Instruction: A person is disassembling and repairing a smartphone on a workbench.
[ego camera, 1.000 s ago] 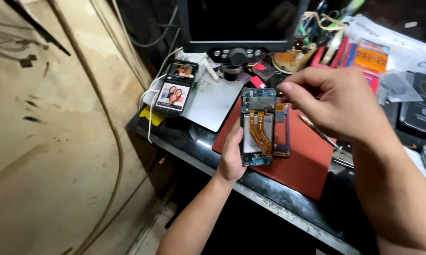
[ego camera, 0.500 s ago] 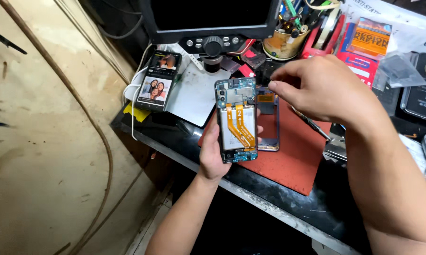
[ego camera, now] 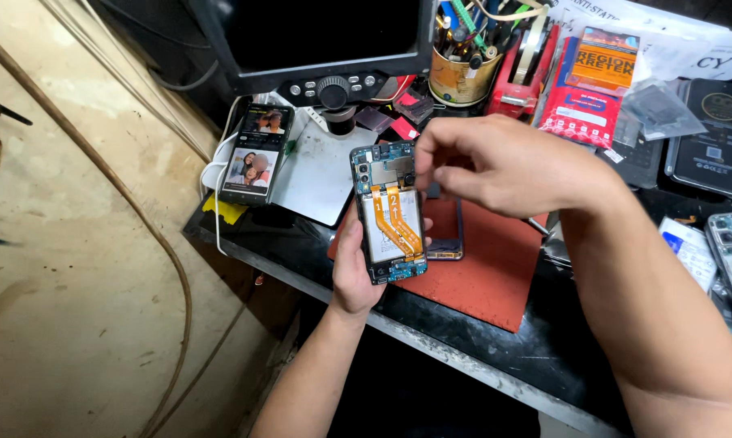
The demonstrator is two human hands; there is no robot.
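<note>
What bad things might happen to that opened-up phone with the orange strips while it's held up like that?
The left hand alone holds the opened phone with orange ribbon cables above the red rubber mat, near the bench edge; it might slip and drop. The right hand pinches at its top by the circuit board, so a slip might scratch parts or tear the thin cables.

Phone repair workshop: microscope [ego camera: 333, 93], tool cup [ego camera: 462, 75], opened phones.

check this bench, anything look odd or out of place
The opened phone in the left hand has no back cover, so its orange ribbon cables lie bare. Nothing looks spilled or broken.
</note>
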